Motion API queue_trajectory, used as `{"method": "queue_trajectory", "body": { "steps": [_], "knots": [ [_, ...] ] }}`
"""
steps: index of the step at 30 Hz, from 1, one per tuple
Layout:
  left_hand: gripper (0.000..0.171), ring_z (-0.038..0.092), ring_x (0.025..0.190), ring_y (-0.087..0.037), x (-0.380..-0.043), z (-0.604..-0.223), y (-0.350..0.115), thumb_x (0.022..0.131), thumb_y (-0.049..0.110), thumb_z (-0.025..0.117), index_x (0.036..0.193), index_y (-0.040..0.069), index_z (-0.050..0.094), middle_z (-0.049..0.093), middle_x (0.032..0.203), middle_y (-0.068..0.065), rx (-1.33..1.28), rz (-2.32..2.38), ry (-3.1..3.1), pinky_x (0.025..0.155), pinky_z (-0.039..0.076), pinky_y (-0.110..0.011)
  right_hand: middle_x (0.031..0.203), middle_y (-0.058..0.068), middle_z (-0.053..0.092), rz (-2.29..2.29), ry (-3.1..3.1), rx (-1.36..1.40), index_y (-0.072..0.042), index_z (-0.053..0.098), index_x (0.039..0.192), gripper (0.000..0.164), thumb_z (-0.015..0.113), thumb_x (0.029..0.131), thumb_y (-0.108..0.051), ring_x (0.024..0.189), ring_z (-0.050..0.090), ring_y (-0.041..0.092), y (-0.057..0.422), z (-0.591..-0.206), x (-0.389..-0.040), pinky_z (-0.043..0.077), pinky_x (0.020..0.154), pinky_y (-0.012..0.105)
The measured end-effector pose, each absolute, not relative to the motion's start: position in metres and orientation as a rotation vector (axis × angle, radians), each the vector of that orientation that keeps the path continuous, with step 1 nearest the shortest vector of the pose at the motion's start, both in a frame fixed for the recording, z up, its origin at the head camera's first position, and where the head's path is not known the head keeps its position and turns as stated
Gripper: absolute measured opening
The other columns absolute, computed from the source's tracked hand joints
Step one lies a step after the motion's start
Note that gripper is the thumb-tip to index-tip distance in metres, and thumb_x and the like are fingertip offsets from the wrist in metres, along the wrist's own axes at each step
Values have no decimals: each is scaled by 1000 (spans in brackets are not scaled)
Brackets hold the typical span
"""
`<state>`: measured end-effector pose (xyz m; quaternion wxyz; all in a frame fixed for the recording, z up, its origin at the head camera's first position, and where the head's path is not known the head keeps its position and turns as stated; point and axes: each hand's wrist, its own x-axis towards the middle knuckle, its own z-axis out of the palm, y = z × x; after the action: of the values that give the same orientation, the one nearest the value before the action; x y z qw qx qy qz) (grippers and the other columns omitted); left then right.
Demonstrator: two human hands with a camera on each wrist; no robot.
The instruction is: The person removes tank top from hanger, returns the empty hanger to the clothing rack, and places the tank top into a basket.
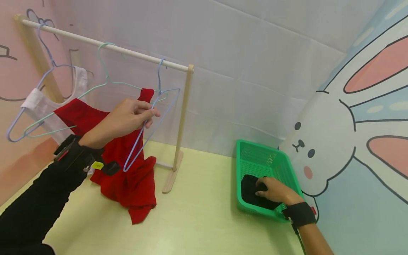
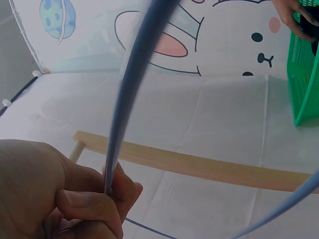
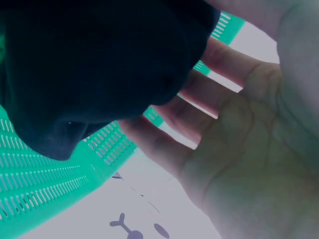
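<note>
My left hand point(image 1: 129, 118) pinches one side of a lavender-blue clothes hanger point(image 1: 130, 163) between thumb and fingers; its hook is over the white rod. In the left wrist view, the hanger's bar point(image 2: 127, 84) runs up from the pinch. Far to the right, my right hand point(image 1: 276, 191) is inside a green basket point(image 1: 238, 166) and grips a black cloth point(image 1: 248, 189). The right wrist view has the cloth point(image 3: 99, 74) bunched against the fingers, whose tips it hides. Behind my left forearm, a red garment point(image 1: 127, 184) hangs from a mint-green hanger point(image 1: 106, 71), its lower part draping onto the table.
The rack's white rod point(image 1: 134, 54) rests on wooden posts point(image 1: 184, 117); the near post's foot point(image 1: 172, 177) stands on the pale yellow table point(image 1: 200, 216). A white sleeveless top point(image 1: 81, 83) hangs at the far left on another blue hanger point(image 1: 47, 49). A rabbit-printed wall point(image 1: 322, 141) borders the basket.
</note>
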<state>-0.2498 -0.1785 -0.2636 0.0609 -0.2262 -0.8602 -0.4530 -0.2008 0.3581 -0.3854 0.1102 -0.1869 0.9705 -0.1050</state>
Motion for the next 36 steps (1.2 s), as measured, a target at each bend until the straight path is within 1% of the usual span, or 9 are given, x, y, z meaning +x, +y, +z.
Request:
{"method": "queue_trajectory", "body": {
  "steps": [5,11,14,19,22,25,26,31,36],
  "knots": [
    [33,43,59,-23,-247,-260,-178,112,25,56,131,2,72,66,79,-6,-675,-1349,-2612,52,37,-32,122,24,70,-295,2955,-620,5,70,123,34,81,96,-13,116,66,48,359,-385,-201,55,95,60],
    [34,37,57,-21,-247,-254,-177,111,38,59,109,8,76,70,79,-5,-651,-1262,-2640,53,38,-34,131,29,64,-271,3045,-603,2,69,127,40,84,93,-11,122,61,53,352,-375,-198,54,98,63],
    [36,39,58,-22,-248,-250,-177,111,39,59,105,8,77,68,76,-8,-660,-1237,-2643,53,38,-34,136,31,62,-282,3090,-607,2,67,131,44,84,93,-11,127,58,55,345,-367,-195,53,100,64],
    [38,43,63,-24,-249,-252,-179,111,39,58,110,7,79,75,84,-4,-658,-1198,-2652,59,40,-36,138,28,61,-324,3133,-693,1,67,135,46,83,94,-11,127,59,52,330,-354,-191,53,100,63],
    [40,60,87,-31,-247,-254,-182,111,39,57,120,5,76,79,101,-6,-663,-1211,-2660,77,49,-43,137,25,64,-339,3148,-755,1,66,136,46,82,96,-13,128,61,48,324,-351,-193,53,101,61],
    [44,63,115,-36,-244,-256,-188,112,38,55,134,3,70,78,112,-11,-655,-1244,-2668,98,49,-54,136,22,67,-388,3168,-805,1,67,136,45,81,97,-16,127,63,44,316,-349,-194,54,102,59],
    [46,64,119,-36,-243,-257,-190,112,39,54,139,4,66,77,115,-12,-643,-1256,-2671,101,48,-55,136,20,67,-415,3170,-822,1,67,136,44,81,98,-16,126,64,43,313,-348,-194,54,101,59],
    [53,60,106,-33,-238,-258,-199,113,49,47,143,9,62,71,122,-12,-569,-1278,-2643,92,48,-50,132,16,70,-552,3161,-923,0,68,134,40,79,99,-15,117,68,38,295,-344,-192,57,97,56],
    [53,58,106,-32,-235,-259,-208,114,46,44,150,8,57,69,129,-15,-541,-1260,-2570,92,46,-49,127,12,72,-616,3154,-998,-3,69,133,36,78,99,-13,112,70,33,275,-337,-193,57,95,54]
  ]
}}
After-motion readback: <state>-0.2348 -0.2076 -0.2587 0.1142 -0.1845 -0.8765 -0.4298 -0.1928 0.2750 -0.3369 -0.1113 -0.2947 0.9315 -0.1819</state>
